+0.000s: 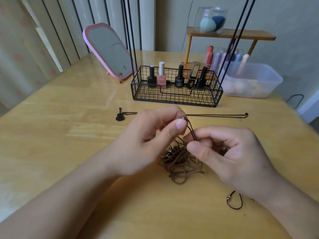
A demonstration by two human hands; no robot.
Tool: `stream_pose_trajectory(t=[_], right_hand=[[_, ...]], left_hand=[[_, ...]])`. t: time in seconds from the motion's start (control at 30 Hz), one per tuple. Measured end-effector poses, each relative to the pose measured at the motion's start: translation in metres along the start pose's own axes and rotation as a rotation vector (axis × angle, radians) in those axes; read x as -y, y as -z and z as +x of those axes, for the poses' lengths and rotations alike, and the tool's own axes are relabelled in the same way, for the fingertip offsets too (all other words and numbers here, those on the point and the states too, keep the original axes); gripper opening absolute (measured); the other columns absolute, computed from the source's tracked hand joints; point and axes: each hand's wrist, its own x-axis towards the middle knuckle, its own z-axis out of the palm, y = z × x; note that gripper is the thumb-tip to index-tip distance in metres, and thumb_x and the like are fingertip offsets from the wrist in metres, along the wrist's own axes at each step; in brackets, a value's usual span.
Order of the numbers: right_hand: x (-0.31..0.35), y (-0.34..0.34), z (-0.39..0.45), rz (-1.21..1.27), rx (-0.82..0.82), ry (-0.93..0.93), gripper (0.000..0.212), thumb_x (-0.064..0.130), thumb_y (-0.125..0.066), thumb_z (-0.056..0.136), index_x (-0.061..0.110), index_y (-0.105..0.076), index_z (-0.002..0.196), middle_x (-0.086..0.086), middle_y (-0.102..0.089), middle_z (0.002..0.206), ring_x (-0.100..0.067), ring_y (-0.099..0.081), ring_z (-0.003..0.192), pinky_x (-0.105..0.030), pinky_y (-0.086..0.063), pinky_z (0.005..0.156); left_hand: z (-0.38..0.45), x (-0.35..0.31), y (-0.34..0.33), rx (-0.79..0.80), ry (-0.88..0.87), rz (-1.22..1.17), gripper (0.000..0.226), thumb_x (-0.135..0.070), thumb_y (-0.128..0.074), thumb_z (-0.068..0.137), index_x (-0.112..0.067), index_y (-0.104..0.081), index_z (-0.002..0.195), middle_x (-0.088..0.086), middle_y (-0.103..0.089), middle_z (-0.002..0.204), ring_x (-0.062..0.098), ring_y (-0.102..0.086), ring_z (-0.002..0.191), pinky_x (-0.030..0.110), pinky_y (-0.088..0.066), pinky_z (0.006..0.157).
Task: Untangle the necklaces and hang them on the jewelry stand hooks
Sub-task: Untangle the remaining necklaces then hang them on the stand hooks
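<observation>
Meanwhile, my left hand [146, 140] and right hand [229, 152] each pinch a brown cord rising from the tangled necklaces [179, 163], with the wire stand [176, 90] at twelve o'clock.

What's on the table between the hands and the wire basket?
Head view: a thin black chain necklace with a guitar pendant lies stretched across the table, apart from the basket.

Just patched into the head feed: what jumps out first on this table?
Two hands at centre: the left hand and right hand each pinch a dark cord rising from the brown tangle on the wooden table. Behind them a chain necklace with a guitar pendant lies straight, before the black wire basket of polish bottles.
</observation>
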Motion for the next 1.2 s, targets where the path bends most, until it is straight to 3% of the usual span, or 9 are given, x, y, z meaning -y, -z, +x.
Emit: stream_pose_trajectory(t=[0.27,0.5,0.67,0.73,0.9,0.97,1.03,1.1,1.2], right_hand=[[-0.002,-0.001,-0.002,0.044,0.122,-0.063,0.03,0.058,-0.066,0.08,0.029,-0.071,0.081,-0.003,-0.058,0.063,-0.019,-0.051,0.053,-0.031,-0.043,0.049],[-0.003,0.001,0.0,0.197,0.246,-0.261,0.029,0.05,-0.074,0.067,0.022,-0.073,0.077,-0.009,-0.07,0.068,-0.021,-0.068,0.055,-0.026,-0.05,0.052],[-0.001,0.003,0.0,0.285,0.335,-0.35,0.02,0.021,-0.063,0.082,0.03,-0.074,0.095,-0.006,-0.078,0.085,-0.024,-0.075,0.081,-0.035,-0.059,0.078],[-0.002,0.0,0.0,0.194,0.344,-0.352,0.017,0.018,-0.064,0.087,0.029,-0.075,0.093,-0.002,-0.078,0.085,-0.026,-0.074,0.081,-0.041,-0.058,0.081],[0.0,-0.001,-0.002,0.077,0.258,-0.314,0.017,0.01,-0.073,0.084,0.027,-0.073,0.086,0.009,-0.077,0.077,-0.004,-0.074,0.076,-0.017,-0.054,0.072],[0.0,0.0,-0.002,0.048,0.205,-0.274,0.014,0.015,-0.075,0.082,0.028,-0.074,0.085,0.01,-0.076,0.075,-0.005,-0.073,0.074,-0.018,-0.056,0.072],[-0.004,0.002,-0.002,0.013,0.168,-0.236,0.011,0.02,-0.077,0.081,0.031,-0.075,0.084,0.011,-0.074,0.073,-0.004,-0.071,0.068,-0.018,-0.054,0.067],[-0.007,0.003,-0.001,-0.037,0.137,-0.171,0.008,0.025,-0.079,0.081,0.033,-0.076,0.082,0.012,-0.071,0.074,-0.004,-0.066,0.065,-0.013,-0.046,0.06],[-0.013,0.004,0.001,-0.075,0.122,-0.118,0.006,0.033,-0.074,0.077,0.034,-0.075,0.083,0.004,-0.062,0.077,-0.014,-0.057,0.064,-0.017,-0.042,0.056]], left_hand=[[0.009,0.01,0.016,-0.328,0.032,-0.429,0.023,-0.02,-0.039,0.099,-0.013,-0.048,0.079,-0.002,-0.047,0.063,0.017,-0.04,0.059,0.026,-0.034,0.057],[0.012,0.025,0.059,-0.929,0.377,-0.772,0.029,-0.022,-0.039,0.1,-0.023,-0.046,0.072,-0.007,-0.043,0.058,0.01,-0.031,0.052,0.02,-0.029,0.052],[0.004,0.042,0.078,-1.161,0.597,-0.731,0.032,-0.028,-0.038,0.101,-0.026,-0.045,0.07,-0.01,-0.043,0.057,0.012,-0.03,0.048,0.023,-0.028,0.051],[0.005,0.047,0.076,-1.133,0.692,-0.627,0.03,-0.03,-0.04,0.099,-0.026,-0.047,0.07,-0.01,-0.043,0.057,0.012,-0.031,0.048,0.024,-0.028,0.051],[0.012,0.056,0.065,-0.719,0.932,-0.164,0.017,-0.039,-0.055,0.094,-0.023,-0.061,0.095,0.0,-0.06,0.09,0.018,-0.054,0.067,0.027,-0.04,0.059],[0.006,0.057,0.053,-0.532,0.833,0.314,0.044,-0.045,-0.06,0.091,-0.022,-0.051,0.127,0.007,-0.055,0.123,0.024,-0.057,0.102,0.037,-0.049,0.084],[0.001,0.043,0.034,-0.477,0.474,0.714,0.061,-0.047,-0.059,0.089,-0.022,-0.038,0.141,0.006,-0.043,0.137,0.021,-0.041,0.124,0.041,-0.037,0.104],[0.003,0.022,0.019,-0.316,0.187,0.533,0.048,-0.039,-0.059,0.09,-0.021,-0.05,0.134,-0.002,-0.05,0.134,0.012,-0.044,0.125,0.036,-0.04,0.104],[0.001,0.01,0.007,0.119,0.149,0.135,0.018,-0.02,-0.057,0.097,-0.014,-0.067,0.111,-0.006,-0.07,0.105,0.013,-0.064,0.102,0.025,-0.048,0.089]])
